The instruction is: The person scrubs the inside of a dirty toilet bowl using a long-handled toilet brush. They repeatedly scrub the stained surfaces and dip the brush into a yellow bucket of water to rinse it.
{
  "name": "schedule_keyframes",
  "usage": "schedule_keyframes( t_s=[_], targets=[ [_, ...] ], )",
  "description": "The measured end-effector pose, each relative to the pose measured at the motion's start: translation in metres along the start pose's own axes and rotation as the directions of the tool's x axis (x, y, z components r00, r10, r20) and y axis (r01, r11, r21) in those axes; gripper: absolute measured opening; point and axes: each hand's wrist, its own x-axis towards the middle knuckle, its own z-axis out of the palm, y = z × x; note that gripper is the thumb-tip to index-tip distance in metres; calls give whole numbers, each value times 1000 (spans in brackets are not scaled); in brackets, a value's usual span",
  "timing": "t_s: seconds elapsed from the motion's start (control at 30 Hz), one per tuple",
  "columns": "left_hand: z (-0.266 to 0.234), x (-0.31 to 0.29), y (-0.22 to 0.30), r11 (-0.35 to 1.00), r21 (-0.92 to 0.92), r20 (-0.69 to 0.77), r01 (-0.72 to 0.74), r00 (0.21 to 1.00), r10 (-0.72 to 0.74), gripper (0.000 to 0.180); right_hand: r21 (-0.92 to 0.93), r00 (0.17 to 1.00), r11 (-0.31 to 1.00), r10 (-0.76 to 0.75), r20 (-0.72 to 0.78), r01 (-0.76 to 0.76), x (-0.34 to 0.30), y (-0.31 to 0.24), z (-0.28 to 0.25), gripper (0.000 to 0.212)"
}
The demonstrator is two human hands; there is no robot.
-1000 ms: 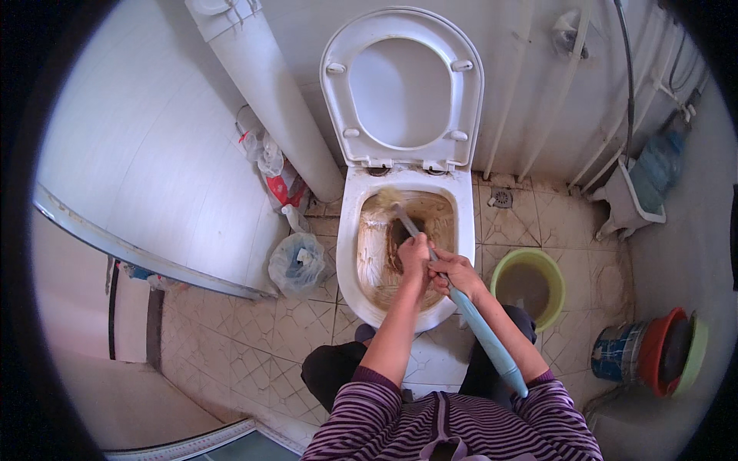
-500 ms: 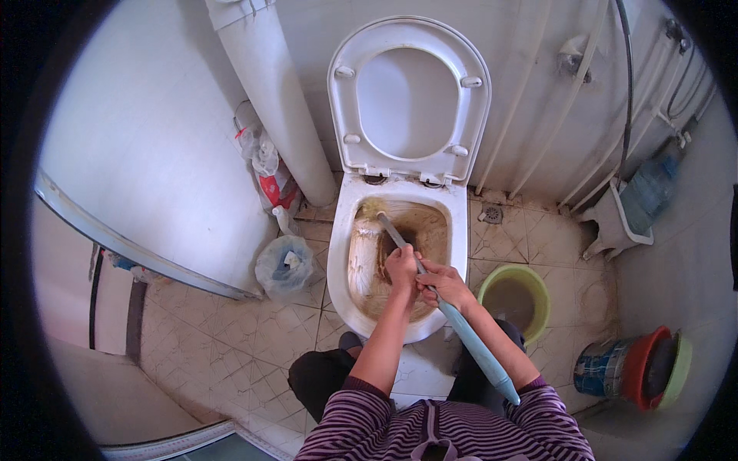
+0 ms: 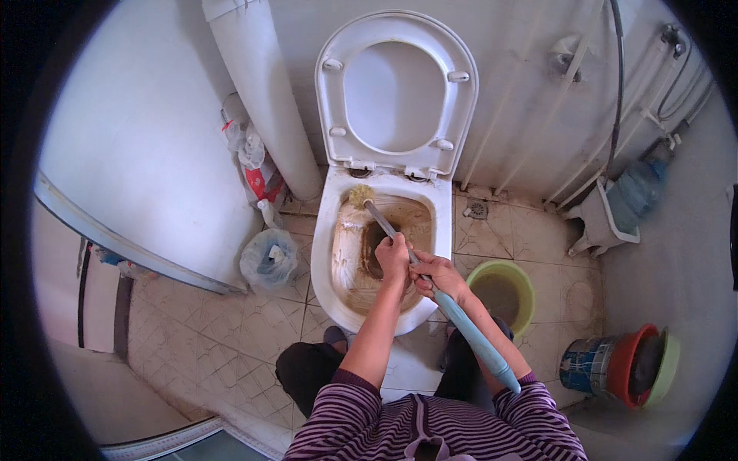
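One long-handled brush (image 3: 457, 311), held two-handed over a stained toilet bowl (image 3: 323, 253)
A clear bag (image 3: 261, 266) rests on the tiled floor (image 3: 207, 346); yellowish bristles (image 3: 360, 196) sit at the bowl's rear-left inner edge; the left hand (image 3: 393, 257) closes round the grey shaft (image 3: 377, 217); the right hand (image 3: 440, 275) curls about it just behind, near the blue handle (image 3: 480, 344); a green bucket (image 3: 528, 296) stands beside the bowl.
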Motion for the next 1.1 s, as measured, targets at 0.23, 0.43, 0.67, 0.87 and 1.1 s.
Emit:
schedule_keyframes(
  t_s=[0.23, 0.43, 0.67, 0.87, 1.1],
  targets=[
    [64, -43, -34, 994, 94, 97, -59, 994, 49, 26, 112, 989, 991, -62, -133, 77, -65, -10, -41, 60],
    [73, -60, -55, 996, 71, 165, -58, 985, 46, 24, 99, 975, 985, -124, -184, 144, -95, -2, -36, 53],
    [68, -57, -36, 999, 27, 167, 26, 985, -30, 23, -35, 975, 992, -122, -187, 117, -73, -3, -42, 53],
    [61, -64, -64, 984, 152, 143, -97, 987, 75, 26, 179, 987, 975, -109, -122, 130, -89, 17, -49, 56],
    [50, -57, -62, 965, 242, 170, -103, 983, 62, 25, 118, 994, 989, -78, -78, 87, -80, 19, -47, 50]
  ],
)
